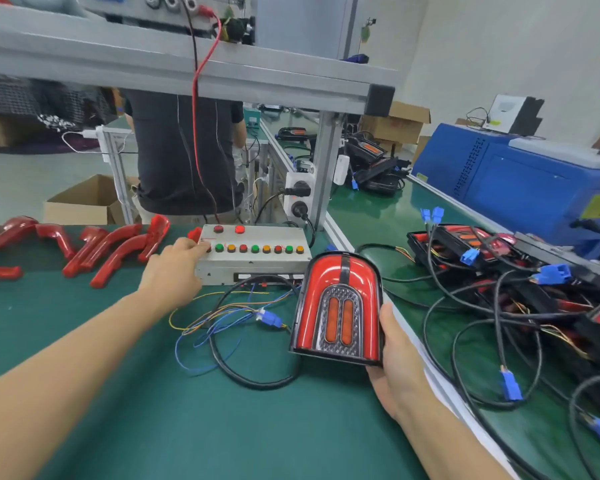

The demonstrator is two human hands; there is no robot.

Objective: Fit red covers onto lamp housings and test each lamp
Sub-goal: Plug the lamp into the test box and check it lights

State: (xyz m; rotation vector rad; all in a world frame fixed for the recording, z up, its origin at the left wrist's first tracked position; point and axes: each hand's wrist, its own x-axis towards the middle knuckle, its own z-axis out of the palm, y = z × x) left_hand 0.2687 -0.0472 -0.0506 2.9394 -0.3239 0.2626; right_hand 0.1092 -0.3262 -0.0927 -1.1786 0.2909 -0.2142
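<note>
Lamp test at button box, both hands engaged.

Left hand (174,268): fingers loosely bent, fingertips pressed on leftmost button row of grey test box (253,258). Right hand (397,362): wrapped round lower right edge of assembled lamp (338,310), held tilted just above green bench mat (153,393). Loose red covers (84,251) along mat's far left; wired lamps (520,271) heaped at right.

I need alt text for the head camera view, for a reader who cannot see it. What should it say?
A person's right hand holds a red lamp upright over a green bench, while the left hand reaches the left end of a grey test box with coloured buttons. Loose red covers lie to the left; wired lamps are piled to the right.
</note>
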